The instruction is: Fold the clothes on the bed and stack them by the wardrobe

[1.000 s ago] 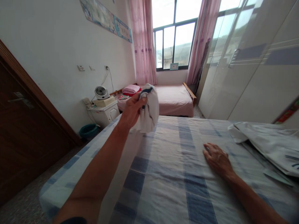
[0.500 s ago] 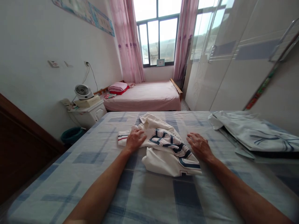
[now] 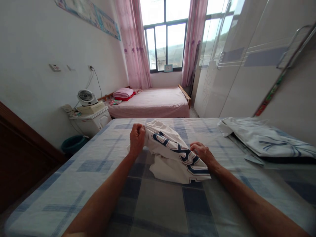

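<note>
A crumpled white shirt [image 3: 170, 164] with large navy letters lies in the middle of a blue-and-white checked bedspread [image 3: 98, 197]. At its upper left, my left hand [image 3: 137, 137] is closed in a pinch on the cloth and holds it slightly raised. A white bit of the shirt shows beside that wrist. My right hand [image 3: 201, 153] is at the shirt's right edge, fingers bent around the fabric by the lettering; the thumb is mostly hidden. Between both hands the lettered part is drawn fairly straight, while the lower part lies loosely bunched.
White folded clothes [image 3: 271, 138] with dark line patterns lie at the bed's right. Beyond stands a pink bed [image 3: 158, 102] below a window. A fan [image 3: 87, 96] sits on a white cabinet [image 3: 98, 120] at left, near a bin [image 3: 74, 144]. Wardrobe doors [image 3: 229, 75] line the right.
My left hand has gone from lying flat on the shirt to pinching and lifting it. My right hand has come left onto the shirt's edge. The lettered fabric has shifted and straightened.
</note>
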The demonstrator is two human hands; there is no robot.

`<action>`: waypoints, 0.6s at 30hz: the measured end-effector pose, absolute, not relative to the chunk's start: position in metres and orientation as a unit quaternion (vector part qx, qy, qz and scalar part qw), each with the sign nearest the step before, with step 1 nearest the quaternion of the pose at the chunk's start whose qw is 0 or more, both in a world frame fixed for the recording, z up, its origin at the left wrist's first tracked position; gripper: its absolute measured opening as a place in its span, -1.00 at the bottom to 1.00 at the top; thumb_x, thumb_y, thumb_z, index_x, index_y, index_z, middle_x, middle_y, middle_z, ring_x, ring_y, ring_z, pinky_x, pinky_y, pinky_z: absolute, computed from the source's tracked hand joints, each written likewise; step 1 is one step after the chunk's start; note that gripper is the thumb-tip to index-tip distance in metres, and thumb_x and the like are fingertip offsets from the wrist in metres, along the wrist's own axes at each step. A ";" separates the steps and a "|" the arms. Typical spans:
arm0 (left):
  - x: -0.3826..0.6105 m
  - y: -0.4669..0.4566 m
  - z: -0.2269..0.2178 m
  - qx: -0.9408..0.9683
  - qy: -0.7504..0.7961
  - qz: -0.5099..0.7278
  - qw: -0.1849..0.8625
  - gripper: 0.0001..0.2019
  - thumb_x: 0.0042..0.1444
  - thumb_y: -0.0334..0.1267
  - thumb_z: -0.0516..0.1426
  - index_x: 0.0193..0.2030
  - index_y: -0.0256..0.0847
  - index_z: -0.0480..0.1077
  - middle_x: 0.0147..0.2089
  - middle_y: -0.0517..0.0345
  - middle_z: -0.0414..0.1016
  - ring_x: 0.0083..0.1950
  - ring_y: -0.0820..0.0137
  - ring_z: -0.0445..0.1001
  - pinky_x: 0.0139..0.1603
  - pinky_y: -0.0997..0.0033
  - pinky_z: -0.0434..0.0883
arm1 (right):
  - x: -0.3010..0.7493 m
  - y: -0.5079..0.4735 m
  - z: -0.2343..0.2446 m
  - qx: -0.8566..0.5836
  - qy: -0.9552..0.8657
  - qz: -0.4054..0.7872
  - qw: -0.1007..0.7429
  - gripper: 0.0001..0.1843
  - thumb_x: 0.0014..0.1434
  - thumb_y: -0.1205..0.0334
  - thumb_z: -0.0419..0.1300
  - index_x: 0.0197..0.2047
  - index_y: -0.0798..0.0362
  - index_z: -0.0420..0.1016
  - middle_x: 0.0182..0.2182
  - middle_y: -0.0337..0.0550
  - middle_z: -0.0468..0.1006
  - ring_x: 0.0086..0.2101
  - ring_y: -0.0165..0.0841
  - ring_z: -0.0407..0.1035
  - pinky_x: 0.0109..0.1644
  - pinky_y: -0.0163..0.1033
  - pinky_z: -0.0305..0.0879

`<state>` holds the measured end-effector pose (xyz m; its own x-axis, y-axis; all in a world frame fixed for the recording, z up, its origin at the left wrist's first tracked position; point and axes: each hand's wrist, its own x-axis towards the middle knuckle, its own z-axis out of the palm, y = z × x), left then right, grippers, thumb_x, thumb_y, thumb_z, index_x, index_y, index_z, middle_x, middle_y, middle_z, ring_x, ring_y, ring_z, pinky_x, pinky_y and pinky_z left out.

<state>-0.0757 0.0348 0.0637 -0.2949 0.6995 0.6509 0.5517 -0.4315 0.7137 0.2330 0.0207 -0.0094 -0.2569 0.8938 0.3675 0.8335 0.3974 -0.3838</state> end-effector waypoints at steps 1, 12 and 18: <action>-0.074 0.032 0.071 0.588 0.519 0.617 0.062 -0.89 0.15 -0.24 -0.01 -0.37 -0.16 0.24 -0.48 0.30 0.23 -0.43 0.47 0.25 -0.36 0.51 0.24 | 0.232 0.020 -0.007 -0.547 -0.790 0.060 0.269 -0.88 0.10 0.23 0.09 -0.41 0.00 0.44 -0.15 -0.10 0.52 -0.08 -0.28 0.38 -0.03 -0.16 0.25; -0.081 0.008 0.125 0.587 0.445 0.676 0.018 -0.88 0.18 -0.20 0.03 -0.30 -0.18 0.30 -0.35 0.24 0.39 -0.36 0.49 0.33 -0.32 0.54 0.28 | 0.238 0.010 0.082 -0.573 -0.618 0.107 0.527 -0.84 0.17 0.12 -0.01 -0.36 0.01 0.25 -0.42 -0.19 0.47 -0.44 -0.37 0.30 -0.34 -0.26 0.24; -0.082 0.009 0.135 0.676 0.470 0.568 0.002 -0.83 0.15 -0.15 0.06 -0.35 -0.19 0.35 -0.47 0.27 0.37 -0.44 0.47 0.31 -0.35 0.52 0.25 | 0.255 0.008 0.170 -0.527 -0.559 0.061 0.638 -0.84 0.17 0.10 0.05 -0.29 0.01 0.30 -0.42 -0.20 0.45 -0.45 -0.41 0.27 -0.43 -0.31 0.20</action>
<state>-0.0822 0.0095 0.1346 -0.0868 0.6374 0.7656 0.6318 -0.5589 0.5370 0.2554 0.0084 0.1704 0.3684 0.6664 0.6482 0.5102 0.4379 -0.7402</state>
